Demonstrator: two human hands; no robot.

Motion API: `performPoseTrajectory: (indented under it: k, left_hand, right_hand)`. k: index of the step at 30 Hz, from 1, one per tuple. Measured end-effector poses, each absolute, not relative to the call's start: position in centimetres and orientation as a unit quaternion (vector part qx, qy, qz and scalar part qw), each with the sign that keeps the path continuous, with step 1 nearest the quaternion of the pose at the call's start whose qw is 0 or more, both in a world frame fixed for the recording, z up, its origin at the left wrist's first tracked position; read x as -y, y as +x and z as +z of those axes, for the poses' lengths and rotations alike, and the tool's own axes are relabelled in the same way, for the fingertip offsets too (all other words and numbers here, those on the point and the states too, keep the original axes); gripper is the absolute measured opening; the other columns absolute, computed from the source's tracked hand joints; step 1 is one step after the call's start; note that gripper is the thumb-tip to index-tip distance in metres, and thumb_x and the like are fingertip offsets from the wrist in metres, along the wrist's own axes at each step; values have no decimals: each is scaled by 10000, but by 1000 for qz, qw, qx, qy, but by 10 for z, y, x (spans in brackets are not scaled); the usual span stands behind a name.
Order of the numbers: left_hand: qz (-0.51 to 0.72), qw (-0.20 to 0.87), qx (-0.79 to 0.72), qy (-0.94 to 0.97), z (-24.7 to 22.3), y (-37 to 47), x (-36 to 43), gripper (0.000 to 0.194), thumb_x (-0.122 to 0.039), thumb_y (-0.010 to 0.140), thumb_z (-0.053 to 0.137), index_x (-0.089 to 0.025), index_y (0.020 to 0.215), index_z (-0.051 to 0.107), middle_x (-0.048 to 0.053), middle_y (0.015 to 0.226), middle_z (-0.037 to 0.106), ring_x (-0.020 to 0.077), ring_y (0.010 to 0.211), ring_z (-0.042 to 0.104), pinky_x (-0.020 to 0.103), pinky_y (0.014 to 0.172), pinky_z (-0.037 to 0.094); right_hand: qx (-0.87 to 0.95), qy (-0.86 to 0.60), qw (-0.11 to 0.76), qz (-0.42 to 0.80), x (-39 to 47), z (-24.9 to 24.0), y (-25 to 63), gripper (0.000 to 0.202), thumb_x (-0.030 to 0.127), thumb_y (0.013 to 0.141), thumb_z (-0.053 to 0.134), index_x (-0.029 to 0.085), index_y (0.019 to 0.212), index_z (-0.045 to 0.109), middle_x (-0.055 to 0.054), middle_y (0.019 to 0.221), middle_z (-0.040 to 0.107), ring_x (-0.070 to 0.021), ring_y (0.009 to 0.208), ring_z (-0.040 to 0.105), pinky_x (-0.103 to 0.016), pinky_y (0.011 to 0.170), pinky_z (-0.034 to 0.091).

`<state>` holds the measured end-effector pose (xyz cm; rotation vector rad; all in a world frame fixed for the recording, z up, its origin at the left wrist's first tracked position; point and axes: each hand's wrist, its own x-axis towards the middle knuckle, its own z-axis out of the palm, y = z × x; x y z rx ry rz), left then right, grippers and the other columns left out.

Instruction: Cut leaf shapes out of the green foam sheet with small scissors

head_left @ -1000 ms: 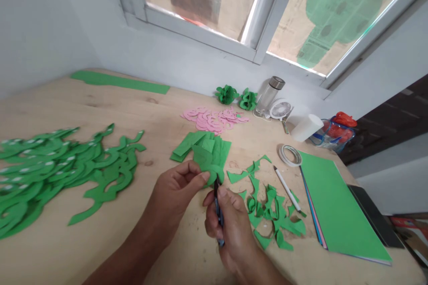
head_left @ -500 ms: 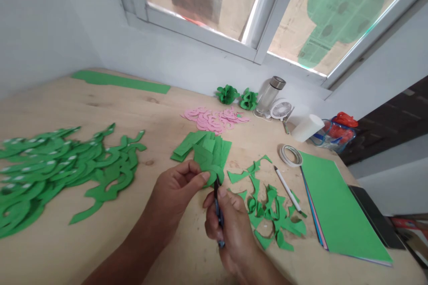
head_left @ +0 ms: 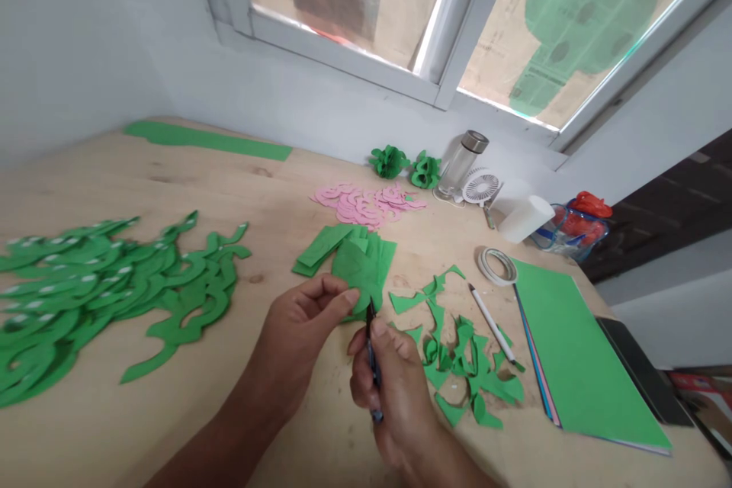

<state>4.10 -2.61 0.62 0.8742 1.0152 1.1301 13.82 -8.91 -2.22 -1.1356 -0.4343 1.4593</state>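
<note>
Between thumb and fingers, my left hand [head_left: 309, 328] pinches a piece of green paper [head_left: 353, 271] by its lower left edge. My right hand [head_left: 394, 381] is closed round a pair of dark scissors [head_left: 374, 366], whose blades meet the paper's lower right edge. Just behind the held piece lies a stack of green paper pieces [head_left: 374, 244], partly covered by it. Green paper scraps [head_left: 472, 366] are scattered right of my right hand. Off to the left of my left hand spreads a large pile of curved green cut-outs [head_left: 114, 282], some with white patches.
Pink cut-outs [head_left: 366, 206] lie behind the stack, with two green paper ornaments [head_left: 389, 161] by the wall. A white pen [head_left: 489, 320], tape roll [head_left: 497, 265] and green sheets [head_left: 577, 351] are at right. Beyond stand a bottle [head_left: 462, 164], small fan [head_left: 480, 185] and white roll [head_left: 527, 218].
The held green paper has shifted slightly and its loose part lies flatter, with the curled strip near the blades no longer showing. Both hands stay almost in place.
</note>
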Motion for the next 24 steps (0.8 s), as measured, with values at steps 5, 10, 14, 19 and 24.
performPoseTrajectory:
  k: [5, 10, 14, 19, 24]
  left_hand:
    - [483, 663, -433, 375, 6, 42, 30, 193, -301, 626, 827, -205, 593, 663, -39, 589, 596, 124, 606, 507, 239, 613, 436]
    - [482, 663, -431, 378, 7, 44, 32, 224, -297, 610, 837, -198, 589, 637, -51, 572, 570, 110, 576, 488, 225, 580, 428]
    - [473, 666, -421, 394, 5, 42, 30, 225, -286, 627, 813, -204, 581, 608, -59, 534, 555, 112, 528, 487, 230, 539, 421]
    - [458, 658, -427, 417, 6, 39, 28, 249, -297, 623, 789, -205, 540, 573, -57, 514, 534, 113, 513, 471, 237, 521, 401]
    - [438, 660, -435, 429, 8, 38, 26, 257, -329, 599, 774, -209, 534, 556, -62, 512, 500, 114, 529, 438, 248, 536, 385]
  right_hand:
    - [179, -493, 582, 621, 88, -21, 138, 624, 760, 617, 835, 170, 619, 632, 87, 396, 405, -31, 364, 221, -182, 377, 109]
    - [184, -481, 590, 621, 89, -23, 138, 603, 738, 645, 833, 169, 631, 634, 93, 392, 399, -30, 357, 215, -185, 378, 118]
    - [185, -483, 588, 622, 90, -22, 138, 608, 738, 627, 840, 164, 627, 638, 89, 393, 412, -27, 355, 220, -184, 377, 123]
    - [184, -487, 582, 625, 89, -21, 138, 604, 733, 612, 848, 164, 633, 647, 85, 394, 424, -28, 354, 232, -186, 381, 120]
    - [182, -485, 580, 629, 90, -23, 139, 645, 778, 582, 838, 163, 630, 653, 81, 392, 426, -30, 355, 240, -192, 381, 116]
